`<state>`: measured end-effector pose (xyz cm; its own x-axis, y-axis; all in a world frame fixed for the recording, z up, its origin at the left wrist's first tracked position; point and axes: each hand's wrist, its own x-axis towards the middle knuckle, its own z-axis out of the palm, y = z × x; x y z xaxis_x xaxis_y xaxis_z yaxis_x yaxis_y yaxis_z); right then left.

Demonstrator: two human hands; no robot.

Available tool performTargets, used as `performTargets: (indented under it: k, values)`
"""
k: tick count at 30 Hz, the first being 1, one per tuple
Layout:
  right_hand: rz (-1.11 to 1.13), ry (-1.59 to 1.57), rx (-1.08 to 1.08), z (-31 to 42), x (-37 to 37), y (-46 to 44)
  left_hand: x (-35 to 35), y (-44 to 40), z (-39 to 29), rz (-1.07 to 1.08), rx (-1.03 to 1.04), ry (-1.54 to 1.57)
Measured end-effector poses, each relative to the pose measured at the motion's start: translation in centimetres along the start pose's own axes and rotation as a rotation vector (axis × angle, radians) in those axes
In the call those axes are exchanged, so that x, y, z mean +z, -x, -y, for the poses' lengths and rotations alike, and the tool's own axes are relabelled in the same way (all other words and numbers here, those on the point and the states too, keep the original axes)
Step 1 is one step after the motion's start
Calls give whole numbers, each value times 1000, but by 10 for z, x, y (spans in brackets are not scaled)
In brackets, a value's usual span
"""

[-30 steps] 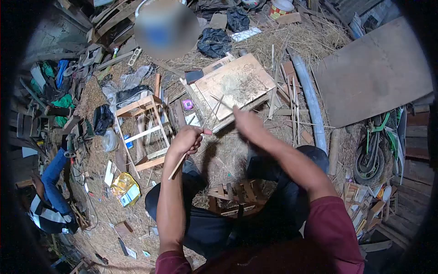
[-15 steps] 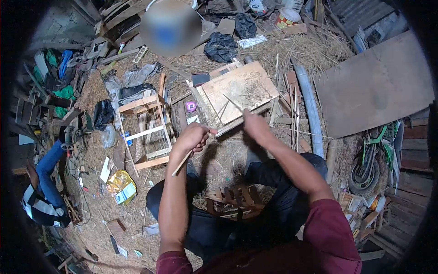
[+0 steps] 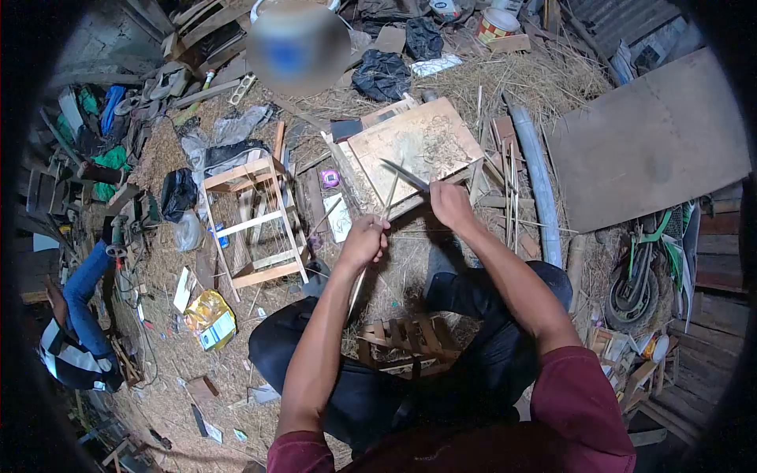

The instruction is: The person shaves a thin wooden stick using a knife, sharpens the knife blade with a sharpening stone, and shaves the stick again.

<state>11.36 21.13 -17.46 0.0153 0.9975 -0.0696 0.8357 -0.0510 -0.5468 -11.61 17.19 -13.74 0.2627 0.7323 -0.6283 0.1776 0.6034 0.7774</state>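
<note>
My left hand (image 3: pixel 366 240) is closed around a thin wooden stick (image 3: pixel 392 191), whose upper end leans over the near edge of a low wooden work board (image 3: pixel 414 150). The stick's other end sticks out below my fist. In my right hand (image 3: pixel 451 206) is a knife (image 3: pixel 405 175), gripped by its handle, which my fingers hide. Its dark blade points up and left, close to the stick; whether they touch I cannot tell. Shavings lie on the board's top. Left of the board sits a pink tape measure (image 3: pixel 330 178).
A slatted wooden frame (image 3: pixel 254 225) stands to my left. Beyond the board lies a black plastic bag (image 3: pixel 382 75). On the right are a grey pipe (image 3: pixel 536 185), a large flat panel (image 3: pixel 650 142) and a motorbike wheel (image 3: pixel 632 296). A yellow bag (image 3: pixel 210 319) lies on the littered ground.
The stick has turned from a low slant to point more steeply upward. My left hand has moved right, and the knife blade now lies nearer the stick.
</note>
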Motion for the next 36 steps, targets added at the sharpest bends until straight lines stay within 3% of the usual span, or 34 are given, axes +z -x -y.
performTargets:
  k: [1, 5, 6, 10, 18, 21, 30, 33, 36]
  values:
    - [33, 10, 61, -7, 8, 4, 5, -5, 11, -15, 12, 30]
    - [132, 2, -30, -9, 38, 8, 23, -16, 31, -87, 104, 32]
    - [205, 62, 76, 6, 28, 9, 24, -32, 41, -111, 160, 19]
    - [195, 111, 39, -1, 37, -4, 26, -57, 35, -175, 231, -67]
    - [141, 113, 237, 9, 26, 0, 33, -79, 53, -301, 283, -164]
    - [161, 134, 252, 15, 22, 2, 38, -81, 64, -423, 501, -260]
    - [154, 180, 173, 15, 21, 10, 44, -75, 57, -487, 343, -375]
    - [167, 184, 184, 16, 22, 8, 43, -74, 59, -457, 360, -340]
    - [146, 200, 147, 16, 17, 8, 45, -68, 72, -481, 511, -316]
